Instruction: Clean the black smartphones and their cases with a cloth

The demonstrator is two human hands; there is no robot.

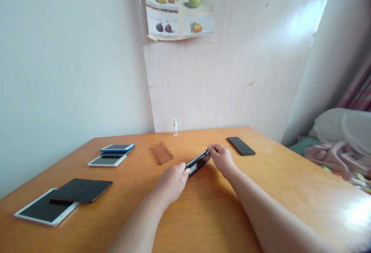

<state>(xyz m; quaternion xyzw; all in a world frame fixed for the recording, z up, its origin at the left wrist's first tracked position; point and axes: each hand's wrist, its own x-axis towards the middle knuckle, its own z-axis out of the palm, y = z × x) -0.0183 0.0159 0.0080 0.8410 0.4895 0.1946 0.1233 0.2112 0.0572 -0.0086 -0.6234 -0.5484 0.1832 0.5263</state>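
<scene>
Head view shows me the dark device (200,165) tilted over the table (185,222), long axis running near-left to far-right; the left hand (171,183) closes its fingers on the near end, the right hand (222,159) pinches the far end.

a slim black device (202,162) with a pale label (193,168) is held tilted, glossy edge uppermost.

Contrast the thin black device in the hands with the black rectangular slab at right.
The thin black device is tilted, held by the left hand and right hand; the black rectangular slab lies flat, untouched. The device shows a pale label; the slab's upper face shows none. Both are black.
</scene>
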